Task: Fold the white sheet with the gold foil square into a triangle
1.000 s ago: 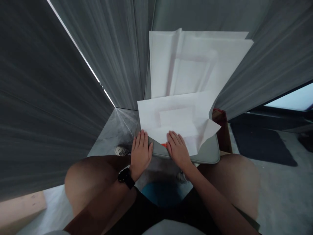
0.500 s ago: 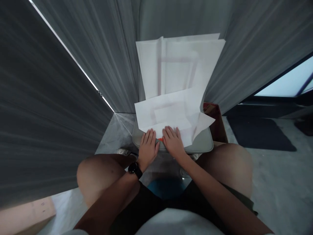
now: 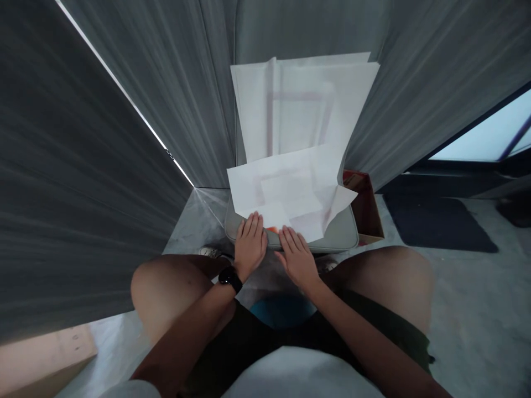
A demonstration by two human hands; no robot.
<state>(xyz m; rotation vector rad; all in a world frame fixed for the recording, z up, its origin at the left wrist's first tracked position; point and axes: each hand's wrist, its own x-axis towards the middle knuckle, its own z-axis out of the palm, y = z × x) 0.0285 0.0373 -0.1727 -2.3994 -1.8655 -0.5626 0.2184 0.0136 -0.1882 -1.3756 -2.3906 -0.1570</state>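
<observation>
Large white paper sheets [image 3: 307, 110] lean on the back of a grey padded chair [image 3: 338, 237], and their lower part, folded and creased, lies on the seat. Faint purplish frame shapes show on the paper. My left hand [image 3: 250, 246], with a black watch at the wrist, rests flat on the paper's near edge, fingers stretched out. Flat at the front edge of the seat lies my right hand [image 3: 298, 257], its fingertips on the paper. Between the hands a small orange patch [image 3: 271, 229] shows; what it belongs to is unclear.
Grey curtains [image 3: 199, 99] hang on both sides of the chair. A red-brown open box [image 3: 367, 210] stands right of the seat. Farther right a dark mat [image 3: 440, 224] lies on the grey floor. At the lower left is a light wooden block [image 3: 45, 359]. My knees flank the chair.
My right hand has shifted slightly down and right along the paper's near edge. More of the orange patch shows. The view has moved a little, and more of the box is visible.
</observation>
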